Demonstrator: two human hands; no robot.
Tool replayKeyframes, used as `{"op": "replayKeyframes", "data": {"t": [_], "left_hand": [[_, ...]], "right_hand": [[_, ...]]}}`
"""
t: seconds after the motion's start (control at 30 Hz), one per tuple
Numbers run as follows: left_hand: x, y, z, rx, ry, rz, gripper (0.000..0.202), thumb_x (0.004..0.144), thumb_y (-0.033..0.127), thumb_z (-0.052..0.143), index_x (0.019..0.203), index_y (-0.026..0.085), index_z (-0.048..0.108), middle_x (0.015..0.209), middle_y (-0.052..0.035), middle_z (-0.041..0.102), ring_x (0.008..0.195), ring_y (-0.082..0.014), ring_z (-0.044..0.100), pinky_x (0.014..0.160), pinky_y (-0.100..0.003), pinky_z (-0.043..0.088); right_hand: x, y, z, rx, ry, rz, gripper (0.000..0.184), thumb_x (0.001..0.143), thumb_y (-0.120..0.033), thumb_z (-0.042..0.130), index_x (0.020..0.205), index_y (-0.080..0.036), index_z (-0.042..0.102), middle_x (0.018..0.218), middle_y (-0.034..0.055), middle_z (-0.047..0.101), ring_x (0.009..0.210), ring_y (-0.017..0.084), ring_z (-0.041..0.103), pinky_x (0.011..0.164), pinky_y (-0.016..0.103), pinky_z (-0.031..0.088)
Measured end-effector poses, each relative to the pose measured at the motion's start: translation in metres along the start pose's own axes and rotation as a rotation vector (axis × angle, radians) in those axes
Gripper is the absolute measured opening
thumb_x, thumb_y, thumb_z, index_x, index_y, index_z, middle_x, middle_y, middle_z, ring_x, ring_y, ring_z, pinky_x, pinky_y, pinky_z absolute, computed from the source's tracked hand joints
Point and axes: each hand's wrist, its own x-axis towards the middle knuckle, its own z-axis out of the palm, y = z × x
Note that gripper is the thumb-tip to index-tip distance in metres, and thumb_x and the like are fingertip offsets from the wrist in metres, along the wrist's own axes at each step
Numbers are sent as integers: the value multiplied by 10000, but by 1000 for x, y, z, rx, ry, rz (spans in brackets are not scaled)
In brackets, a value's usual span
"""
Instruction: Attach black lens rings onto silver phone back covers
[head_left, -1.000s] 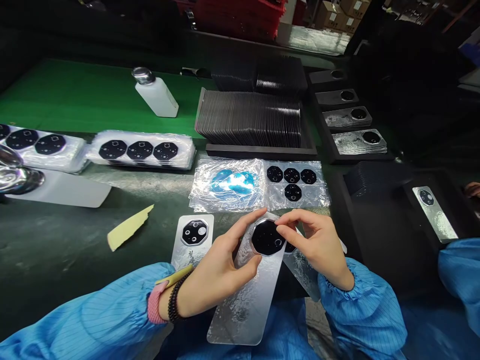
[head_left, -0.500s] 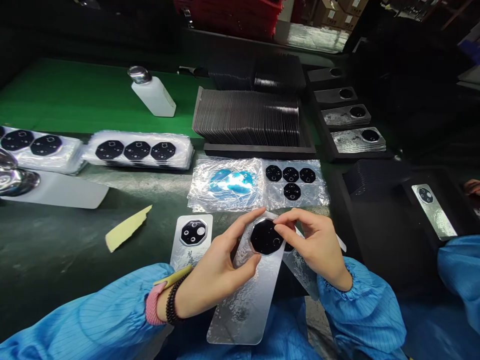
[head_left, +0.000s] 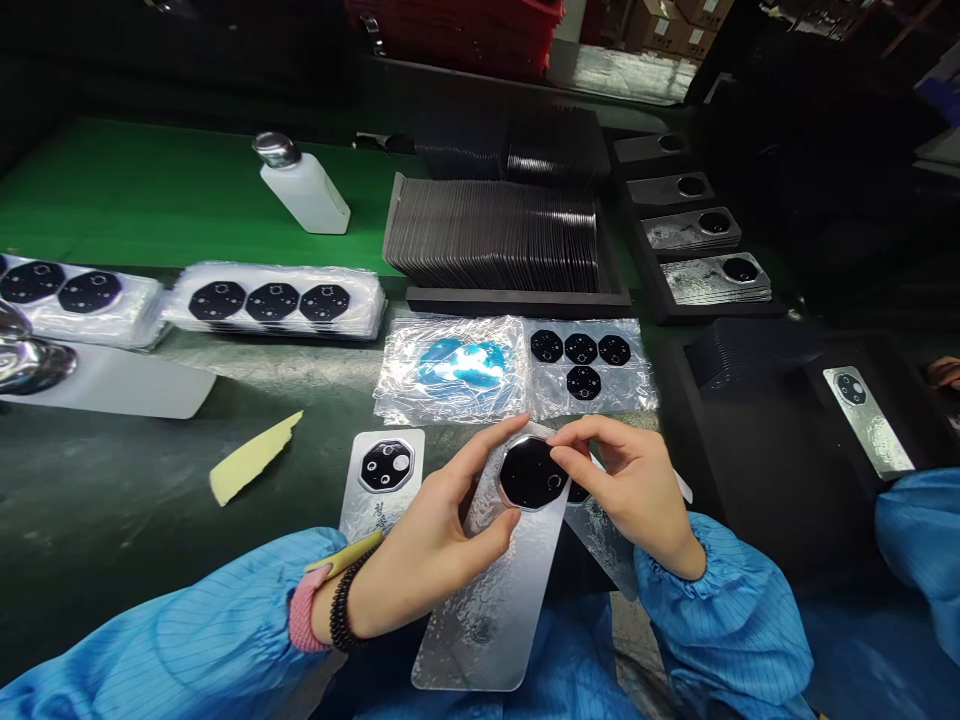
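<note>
My left hand is closed round a silver phone back cover with a rippled surface, tilted in front of me. At its upper end sits a black octagonal camera lens film within the raised camera rim. Thumb and forefinger of my right hand pinch together at the film's upper right edge. Another phone back cover, with lens rings and dark lettering, lies to the left, partly behind my left wrist. Beneath my right hand a further silver cover is mostly hidden.
Clear sheets with black octagonal films and blue film lie ahead. Behind them stands a rack of dark plates. White bottles, a yellow paper scrap and stacked covers surround the workspace. A co-worker's blue sleeve shows at right.
Hardly anything differs. Both hands keep their places on the cover and the film; the whole view has shifted very slightly.
</note>
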Motion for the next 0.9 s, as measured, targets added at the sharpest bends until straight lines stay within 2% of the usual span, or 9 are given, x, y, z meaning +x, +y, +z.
{"op": "replayKeyframes", "data": {"t": [0.47,0.9], "left_hand": [[0,-1,1,4,-4,5,562,816,213,574,1361,190,437,1405,-63,519,1306,-256,463,1116,-362,364],[-1,0,0,-36,5,-18,546,823,222,592,1354,228,464,1414,-41,513,1331,-269,430,1120,-371,361]], "right_hand": [[-1,-1,1,-41,6,-8,69,751,-205,643,705,-207,695,620,-14,629,577,117,549,540,238,455],[-3,0,3,-87,22,-52,87,771,-194,635,715,-224,694,639,-14,642,581,123,556,545,247,459]]}}
